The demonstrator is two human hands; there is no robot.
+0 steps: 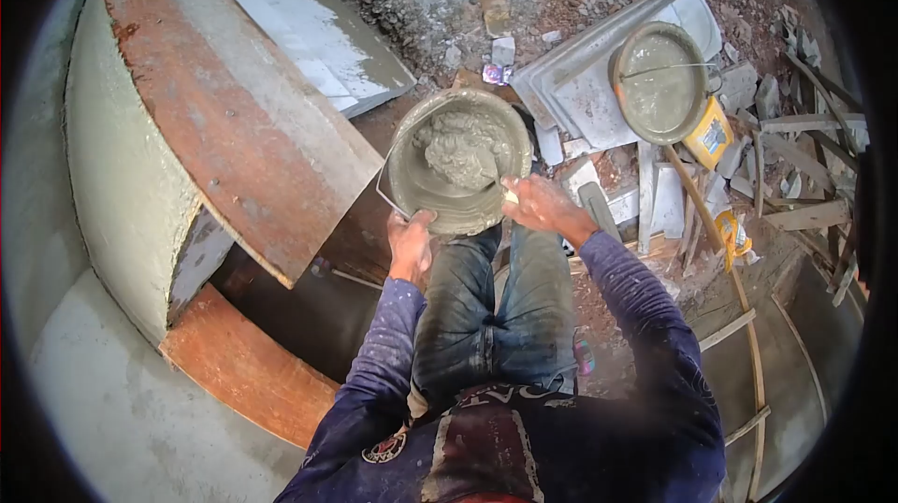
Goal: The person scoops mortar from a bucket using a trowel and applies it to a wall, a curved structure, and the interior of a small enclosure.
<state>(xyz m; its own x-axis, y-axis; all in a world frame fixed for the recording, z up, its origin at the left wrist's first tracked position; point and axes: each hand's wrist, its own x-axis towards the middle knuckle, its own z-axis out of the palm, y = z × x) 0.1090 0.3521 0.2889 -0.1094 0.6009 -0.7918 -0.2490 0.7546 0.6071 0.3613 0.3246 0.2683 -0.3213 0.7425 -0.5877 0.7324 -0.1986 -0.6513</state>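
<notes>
Pan (pixel 458 162) of wet mortar (pixel 460 150) rests above the knees, beside the rust-red curved form (pixel 234 129). Left hand (pixel 410 243) clamps the pan's near rim; right hand (pixel 541 206) grips a trowel handle (pixel 510 194) at its rim. Likely heavy, sloppy, slick; best held at opposite rims.

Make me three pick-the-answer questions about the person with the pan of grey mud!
1. Where is the round grey metal pan of wet mortar?
A. on the lap
B. on the white slabs
C. on the curved form

2. How many containers hold grey mix?
A. one
B. two
C. four

3. The left hand is
A. gripping the pan's rim
B. resting on the knee
C. holding a brick

Answers: 1 A, it sits above the jeans-clad knees. 2 B, the pan plus the round bucket of grey slurry. 3 A, its fingers close on the rim; the right hand grips the opposite side.
</notes>
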